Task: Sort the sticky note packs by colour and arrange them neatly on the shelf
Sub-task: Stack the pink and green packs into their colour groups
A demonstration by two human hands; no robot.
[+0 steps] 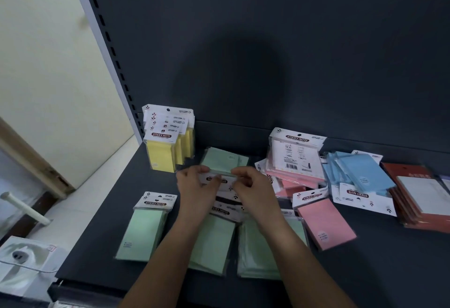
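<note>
Both hands hold a small stack of green sticky note packs (222,163) above the dark shelf (102,222). My left hand (194,189) pinches its left edge and my right hand (252,187) pinches its right edge. More green packs lie flat below: one at the left (143,232), and two piles (211,242) (258,251) under my forearms. Yellow packs (168,142) stand upright at the back left. Pink packs (295,169) are heaped at centre right, with one pink pack (325,223) in front. Blue packs (358,173) lie further right.
A stack of red-backed pads (418,200) sits at the far right of the shelf. The shelf's back panel (267,52) rises behind everything. A white upright with slots (107,47) bounds the left side. Below left are a white box (26,266) and a white tube (26,208).
</note>
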